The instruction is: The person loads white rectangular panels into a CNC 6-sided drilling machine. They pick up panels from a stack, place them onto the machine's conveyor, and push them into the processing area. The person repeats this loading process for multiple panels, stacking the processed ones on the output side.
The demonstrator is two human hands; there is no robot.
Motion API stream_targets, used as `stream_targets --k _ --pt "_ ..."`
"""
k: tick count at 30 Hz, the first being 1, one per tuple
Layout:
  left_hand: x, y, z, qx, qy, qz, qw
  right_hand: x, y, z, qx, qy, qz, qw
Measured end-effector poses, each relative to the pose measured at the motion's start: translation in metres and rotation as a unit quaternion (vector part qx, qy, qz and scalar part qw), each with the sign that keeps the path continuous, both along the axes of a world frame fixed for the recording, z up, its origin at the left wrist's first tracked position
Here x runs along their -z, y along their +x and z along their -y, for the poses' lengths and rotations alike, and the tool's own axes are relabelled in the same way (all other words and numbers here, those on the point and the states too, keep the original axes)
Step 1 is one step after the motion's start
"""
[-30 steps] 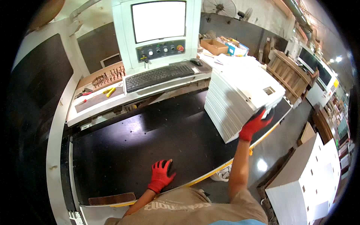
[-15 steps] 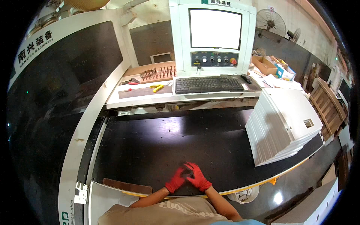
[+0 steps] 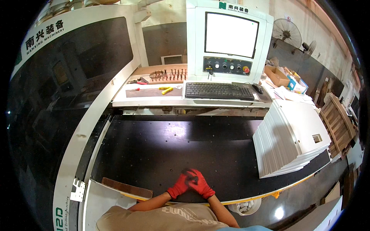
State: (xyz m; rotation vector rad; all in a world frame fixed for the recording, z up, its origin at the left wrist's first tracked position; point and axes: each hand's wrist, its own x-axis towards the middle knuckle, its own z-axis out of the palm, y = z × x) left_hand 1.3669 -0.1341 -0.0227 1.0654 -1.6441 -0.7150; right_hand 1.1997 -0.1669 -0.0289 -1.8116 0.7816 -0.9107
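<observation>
My left hand (image 3: 178, 187) and my right hand (image 3: 201, 186) wear red gloves with dark palms or patches. They are clasped together near the front edge of a black worktable (image 3: 150, 150), fingers folded against each other. Nothing shows between them, though the inner fingers are partly hidden. To their right stands a tall stack of white panels (image 3: 277, 142); the top one has a small rectangular cutout. A brown strip (image 3: 127, 188) lies along the table's front edge, left of my left forearm.
Behind the table is a control console with a lit screen (image 3: 230, 34), keyboard (image 3: 219, 91) and mouse (image 3: 257, 88). A yellow-handled tool (image 3: 167, 91) and a rack of bits (image 3: 168, 75) sit left of it. Below the front edge stands a white bucket (image 3: 246, 207) of scraps. A machine frame (image 3: 83, 127) bounds the left.
My hands have drawn together from a looser pose with a gap between them into a clasp. The view has shifted slightly; the panels and console stay put.
</observation>
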Motion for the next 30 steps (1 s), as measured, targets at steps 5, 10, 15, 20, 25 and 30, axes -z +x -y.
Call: stream_targets --k 5,10,15,20,25,30 --pt "-0.005 -0.011 -0.001 -0.032 0.061 -0.080 0.994 0.018 0.003 0.012 -0.012 0.043 0.054 0.998" --pt "-0.004 -0.028 -0.001 -0.043 0.014 -0.074 0.996 0.024 -0.004 0.015 -0.025 0.149 0.099 0.984" --pt "0.016 -0.038 0.008 -0.035 -0.061 -0.002 0.998 0.051 -0.013 0.019 0.004 0.307 0.229 0.924" --pt "0.031 -0.044 0.022 0.011 0.026 -0.119 0.993 0.074 -0.020 0.024 0.022 0.260 0.264 0.929" --pt "0.041 -0.045 0.015 -0.062 -0.005 -0.040 0.997 0.068 -0.021 0.014 0.012 0.351 0.349 0.869" --pt "0.072 -0.041 0.030 -0.062 0.059 -0.064 0.994 0.050 -0.018 0.014 0.092 0.199 0.212 0.952"
